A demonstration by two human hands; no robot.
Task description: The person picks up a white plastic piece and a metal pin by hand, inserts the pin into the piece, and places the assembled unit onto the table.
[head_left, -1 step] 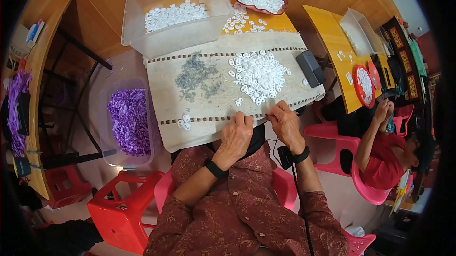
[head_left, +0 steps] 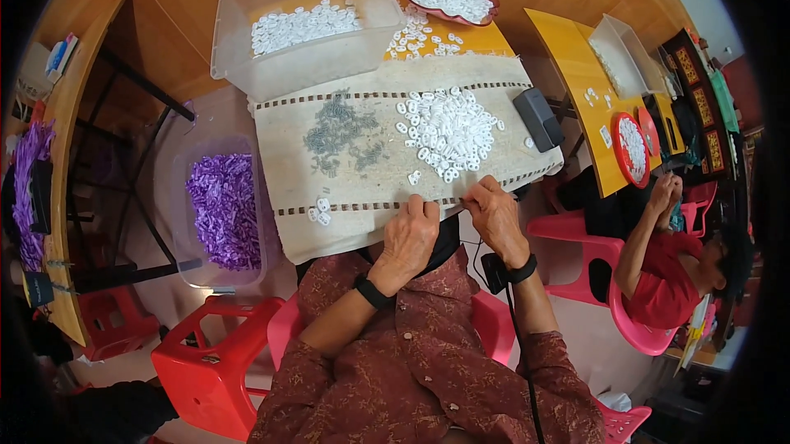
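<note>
Probably light, stiff and slick: white two-holed pieces (head_left: 451, 133), heaped on the cloth (head_left: 284, 168) just above and right of frame centre; best gripped by the rims. Grey pins (head_left: 333, 127), left of the heap, look thin, apt to roll; take mid-length. Left hand (head_left: 411, 234) and right hand (head_left: 495, 218) curled, apart, at the cloth's near edge; cannot tell whether either pinches anything.

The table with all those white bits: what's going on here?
A person's left hand and right hand are side by side at the near edge of the cloth, both curled; whether either holds something small, I can't tell. Beyond them lie a heap of white pieces and, left of it, scattered small grey pieces. Another person sits off to the right.
</note>
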